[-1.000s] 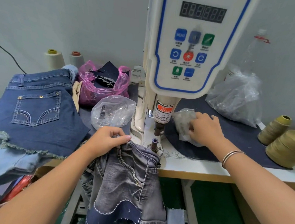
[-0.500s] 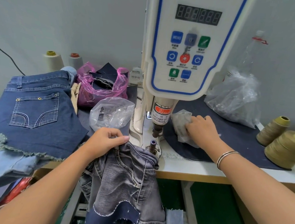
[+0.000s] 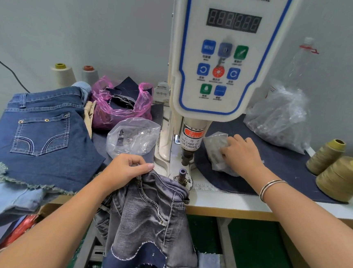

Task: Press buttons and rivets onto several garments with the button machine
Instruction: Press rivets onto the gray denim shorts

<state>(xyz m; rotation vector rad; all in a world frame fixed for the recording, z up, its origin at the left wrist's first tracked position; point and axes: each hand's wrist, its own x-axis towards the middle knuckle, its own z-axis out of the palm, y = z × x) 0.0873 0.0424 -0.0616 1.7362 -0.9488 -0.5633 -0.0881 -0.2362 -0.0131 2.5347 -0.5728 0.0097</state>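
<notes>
While left hand (image 3: 125, 169) pinches waistband of grey denim shorts (image 3: 150, 223) just beside lower die (image 3: 182, 174) of servo button machine (image 3: 218, 56), shorts hang over table edge (image 3: 239, 212). Right hand (image 3: 243, 155), fingers curled, grips small clear plastic bag (image 3: 215, 150) on dark cloth right of machine head. Blue denim shorts (image 3: 41, 134) stacked at left.

— Lighting? 
— Bright, even, diffuse; soft faint shadows only beneath the button machine (image 3: 218, 58) head. No harsh glare; mild sheen on clear plastic bag (image 3: 279, 117) right of the machine.
— Sharpness? 
— Centre reasonably crisp, panel lettering legible. Wide-angle bowing toward edges left and right of the machine; corners slightly soft.
</notes>
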